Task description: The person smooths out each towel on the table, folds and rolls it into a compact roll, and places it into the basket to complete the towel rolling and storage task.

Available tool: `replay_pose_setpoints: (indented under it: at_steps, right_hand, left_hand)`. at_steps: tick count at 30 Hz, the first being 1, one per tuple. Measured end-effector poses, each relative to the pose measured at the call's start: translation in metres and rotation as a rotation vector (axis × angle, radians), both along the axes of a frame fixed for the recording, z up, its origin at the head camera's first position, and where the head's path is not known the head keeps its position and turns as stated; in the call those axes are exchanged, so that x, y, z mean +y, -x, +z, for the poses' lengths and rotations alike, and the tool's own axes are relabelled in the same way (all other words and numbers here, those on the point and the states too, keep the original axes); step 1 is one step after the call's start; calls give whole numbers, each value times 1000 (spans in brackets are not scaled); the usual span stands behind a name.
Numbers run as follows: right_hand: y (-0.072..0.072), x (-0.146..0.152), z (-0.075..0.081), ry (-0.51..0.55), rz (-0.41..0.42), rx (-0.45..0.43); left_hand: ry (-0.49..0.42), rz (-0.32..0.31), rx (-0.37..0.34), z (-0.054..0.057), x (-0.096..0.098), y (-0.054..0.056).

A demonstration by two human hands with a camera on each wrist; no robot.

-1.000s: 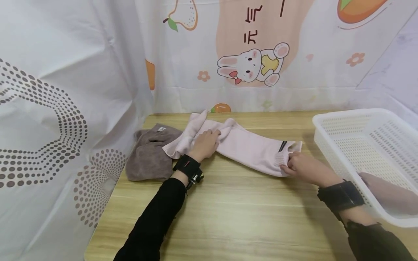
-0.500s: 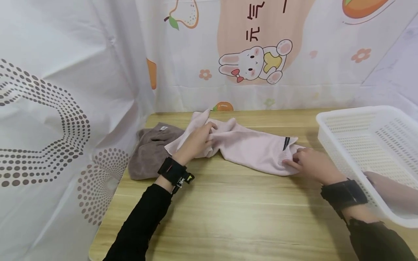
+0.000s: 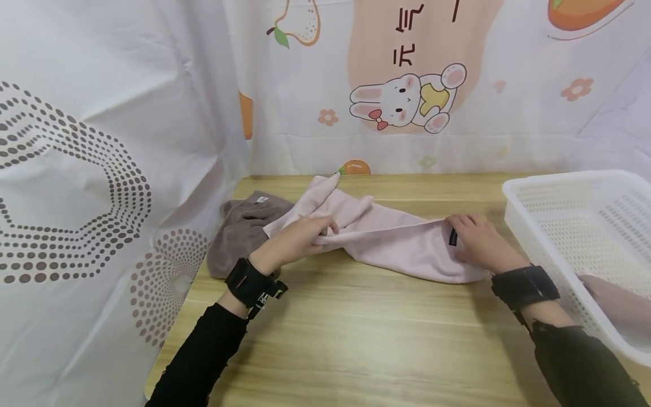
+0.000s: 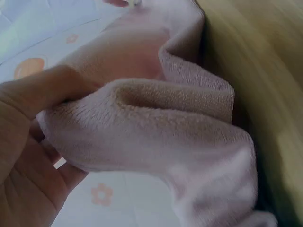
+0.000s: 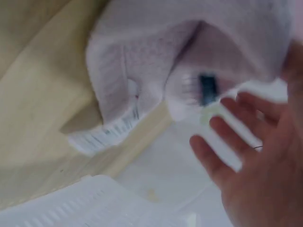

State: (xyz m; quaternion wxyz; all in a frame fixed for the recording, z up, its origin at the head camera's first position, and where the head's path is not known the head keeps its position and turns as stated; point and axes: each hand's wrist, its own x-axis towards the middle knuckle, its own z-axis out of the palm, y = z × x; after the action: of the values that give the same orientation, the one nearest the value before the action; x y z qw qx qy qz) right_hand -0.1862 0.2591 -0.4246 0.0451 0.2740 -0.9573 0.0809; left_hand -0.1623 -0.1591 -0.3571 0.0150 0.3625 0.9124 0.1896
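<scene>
A pale pink towel (image 3: 391, 232) lies stretched across the wooden table, bunched at its left end. My left hand (image 3: 297, 240) pinches its near edge between thumb and fingers, lifting a fold clear of the table; the left wrist view shows that fold (image 4: 156, 127). At the towel's right end my right hand (image 3: 478, 243) touches the cloth. In the right wrist view, that hand's fingers (image 5: 232, 137) are spread and nearly straight, the thumb against the cloth. A dark tag (image 5: 208, 89) and a white label (image 5: 102, 137) show on this end.
A folded brown towel (image 3: 239, 232) lies at the left, partly under the pink one. At the right stands a white plastic basket (image 3: 531, 243) with a brownish-pink cloth (image 3: 617, 305) inside. A printed curtain (image 3: 300, 102) hangs behind the table.
My left hand has moved left and toward me, drawing up the towel's near edge. My right hand has shifted from the towel's end corner up over its far edge, fingers straightening.
</scene>
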Motion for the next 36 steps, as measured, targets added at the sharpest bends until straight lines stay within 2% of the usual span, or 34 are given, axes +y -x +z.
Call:
replay_pose_setpoints:
  at_steps: [1, 4, 8, 11, 14, 16, 19, 21, 25, 29, 32, 36]
  right_hand:
    - [2, 1, -2, -19, 11, -42]
    - [4, 4, -6, -38, 42, -96]
    - [4, 5, -5, -34, 45, -95]
    - [2, 6, -2, -26, 41, -87]
    - [0, 7, 1, -22, 46, -61]
    - [-2, 8, 2, -22, 67, -17]
    - [-5, 9, 0, -37, 112, 57]
    - [-7, 9, 0, -42, 118, 73]
    - [-12, 8, 7, -36, 38, 2]
    - [-19, 6, 20, -15, -5, -53]
    - [-25, 4, 33, 0, -3, -28]
    - [-35, 3, 57, -7, -27, 51]
  left_hand:
    - [9, -5, -9, -2, -4, -1]
    - [42, 19, -49, -10, -15, -2]
    - [103, 40, -109, -23, -29, -2]
    - [188, 36, -115, -33, -37, -1]
    - [298, 39, -40, -42, -43, 1]
    - [340, 58, 12, -47, -48, 2]
    - [354, 74, 88, -54, -55, 4]
    - [337, 78, 128, -58, -59, 6]
    - [312, 85, 193, -61, -67, 9]
    - [263, 110, 198, -58, -73, 10]
    - [223, 138, 209, -52, -78, 10]
    - [185, 191, 278, -43, -87, 9]
